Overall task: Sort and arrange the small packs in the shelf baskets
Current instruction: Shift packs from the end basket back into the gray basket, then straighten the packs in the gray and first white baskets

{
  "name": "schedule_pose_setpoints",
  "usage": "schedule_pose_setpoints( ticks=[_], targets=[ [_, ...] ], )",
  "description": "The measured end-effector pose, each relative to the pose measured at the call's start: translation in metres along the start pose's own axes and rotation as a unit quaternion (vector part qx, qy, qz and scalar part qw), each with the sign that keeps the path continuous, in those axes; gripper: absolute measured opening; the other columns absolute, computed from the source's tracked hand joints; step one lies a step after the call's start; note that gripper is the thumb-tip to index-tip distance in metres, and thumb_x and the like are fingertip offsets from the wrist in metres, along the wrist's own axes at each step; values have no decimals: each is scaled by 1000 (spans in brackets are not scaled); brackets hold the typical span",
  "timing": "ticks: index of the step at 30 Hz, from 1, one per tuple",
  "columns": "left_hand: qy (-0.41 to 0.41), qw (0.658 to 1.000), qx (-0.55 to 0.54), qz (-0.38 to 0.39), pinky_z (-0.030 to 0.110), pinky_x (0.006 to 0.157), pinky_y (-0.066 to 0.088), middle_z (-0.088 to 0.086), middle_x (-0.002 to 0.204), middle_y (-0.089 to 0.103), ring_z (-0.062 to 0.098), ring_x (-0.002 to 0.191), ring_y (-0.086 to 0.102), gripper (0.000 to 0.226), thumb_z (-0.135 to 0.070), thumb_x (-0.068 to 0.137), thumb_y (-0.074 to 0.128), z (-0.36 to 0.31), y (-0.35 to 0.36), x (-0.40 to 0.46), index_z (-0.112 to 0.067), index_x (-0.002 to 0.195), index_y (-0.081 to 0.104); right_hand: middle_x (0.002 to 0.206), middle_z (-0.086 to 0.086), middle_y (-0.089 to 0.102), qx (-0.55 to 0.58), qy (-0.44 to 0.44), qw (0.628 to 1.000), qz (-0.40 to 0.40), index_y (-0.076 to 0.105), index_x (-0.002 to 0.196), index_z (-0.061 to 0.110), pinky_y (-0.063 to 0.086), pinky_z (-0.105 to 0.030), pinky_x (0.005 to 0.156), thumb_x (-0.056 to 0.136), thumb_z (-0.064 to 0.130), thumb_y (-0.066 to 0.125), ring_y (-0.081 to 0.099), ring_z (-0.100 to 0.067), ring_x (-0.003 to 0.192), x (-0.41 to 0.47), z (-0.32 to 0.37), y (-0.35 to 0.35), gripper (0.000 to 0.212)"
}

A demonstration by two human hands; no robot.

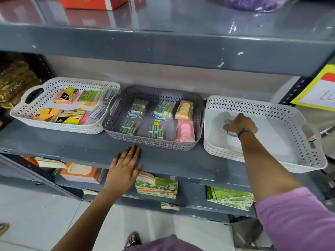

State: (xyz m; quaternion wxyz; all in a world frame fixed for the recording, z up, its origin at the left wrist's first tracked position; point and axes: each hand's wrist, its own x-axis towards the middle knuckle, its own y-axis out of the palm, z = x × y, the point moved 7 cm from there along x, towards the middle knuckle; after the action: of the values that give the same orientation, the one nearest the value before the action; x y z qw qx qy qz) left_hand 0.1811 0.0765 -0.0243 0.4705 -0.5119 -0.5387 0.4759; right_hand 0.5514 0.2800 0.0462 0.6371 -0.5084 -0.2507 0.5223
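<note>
Left hand [125,167]: lay flat, fingers spread, on the grey metal shelf [72,147] edge.
Right hand [240,125]: reached into the white perforated plastic basket [272,109] at the right, fingers closed around a small blurred pack [228,121].
Grey perforated basket [154,142]: held small blue-and-white packs [135,109] and pink packs, between two white baskets.

At 11 o'clock we see an orange box [91,2]; at 1 o'clock, a purple bag [253,3]; at 9 o'clock, golden packets [14,82]; at 3 o'clock, a yellow price sign [320,89]; at 5 o'clock, green booklets [230,197].
</note>
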Motion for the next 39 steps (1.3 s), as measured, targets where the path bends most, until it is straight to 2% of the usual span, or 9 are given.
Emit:
schedule_pose_setpoints(
  ticks=[8, 16, 22, 24, 26, 28, 33, 36, 39],
  targets=[
    [6, 1000, -1, -5, 43, 110, 24, 4, 150, 35, 21, 137, 34, 67, -50, 93, 2, -1, 1, -1, -18, 142, 34, 116, -8, 66, 262, -141, 954, -18, 54, 115, 16, 48, -29, 88, 68, 41, 74, 63, -24, 107, -84, 99, -32, 56],
    [14, 1000, -9, -15, 39, 106, 20, 7, 144, 45, 25, 131, 45, 66, -47, 94, 6, -3, -5, -3, -13, 137, 44, 94, -5, 62, -14, -255, 961, 108, 54, 94, 14, 52, -29, 69, 69, 44, 71, 60, -24, 84, -144, 197, 77, 42],
    [27, 995, -84, 40, 44, 112, 25, 9, 149, 36, 28, 137, 35, 57, -43, 91, 32, 2, -6, 6, -14, 140, 40, 111, -12, 64, -73, -228, 965, 104, 56, 100, 11, 49, -32, 73, 73, 49, 70, 61, -30, 104, -144, 199, 99, 49],
    [-18, 980, -197, 25, 40, 92, 46, 17, 122, 62, 33, 111, 58, 39, -34, 90, 45, 13, -36, 11, -16, 123, 58, 103, -14, 62, -29, -208, 968, 135, 55, 87, 11, 45, -30, 68, 80, 48, 65, 60, -29, 99, -138, 194, 100, 38],
    [-39, 947, -294, -123, 34, 61, 47, 13, 76, 69, 31, 69, 63, 31, -31, 86, 46, 23, -93, 18, -13, 96, 69, 100, -17, 61, 24, -179, 976, 124, 57, 89, 6, 46, -31, 75, 89, 34, 55, 61, -30, 100, -129, 187, 96, 27],
    [-42, 906, -376, -189, 30, 59, 44, 5, 70, 67, 20, 61, 58, 31, -25, 84, 44, 28, -129, 38, -8, 90, 70, 92, -19, 61, 57, -150, 979, 128, 58, 83, 2, 51, -33, 82, 95, 20, 45, 60, -24, 89, -127, 181, 98, 25],
    [-163, 785, -589, 106, 30, 62, 44, 8, 58, 59, 24, 63, 50, 20, -19, 91, 47, 8, -90, 118, -6, 85, 62, 110, -28, 67, 70, -119, 984, 111, 59, 82, 0, 46, -28, 76, 95, 6, 40, 62, -27, 86, -129, 179, 100, 24],
    [-210, 731, -589, 273, 44, 107, 33, 30, 139, 42, 45, 128, 39, 52, -29, 95, 41, -11, -63, 119, -2, 139, 35, 121, -28, 60, 59, -103, 984, 133, 60, 109, -7, 46, -36, 90, 93, 5, 40, 58, -37, 112, -129, 179, 104, 28],
    [-220, 710, -603, 290, 38, 109, 27, 22, 152, 19, 37, 140, 18, 56, -32, 97, 38, -14, -58, 125, -4, 144, 26, 124, -29, 58, 66, -85, 983, 149, 58, 115, -11, 48, -41, 98, 89, 2, 43, 56, -38, 116, -127, 179, 109, 33]
  ],
)
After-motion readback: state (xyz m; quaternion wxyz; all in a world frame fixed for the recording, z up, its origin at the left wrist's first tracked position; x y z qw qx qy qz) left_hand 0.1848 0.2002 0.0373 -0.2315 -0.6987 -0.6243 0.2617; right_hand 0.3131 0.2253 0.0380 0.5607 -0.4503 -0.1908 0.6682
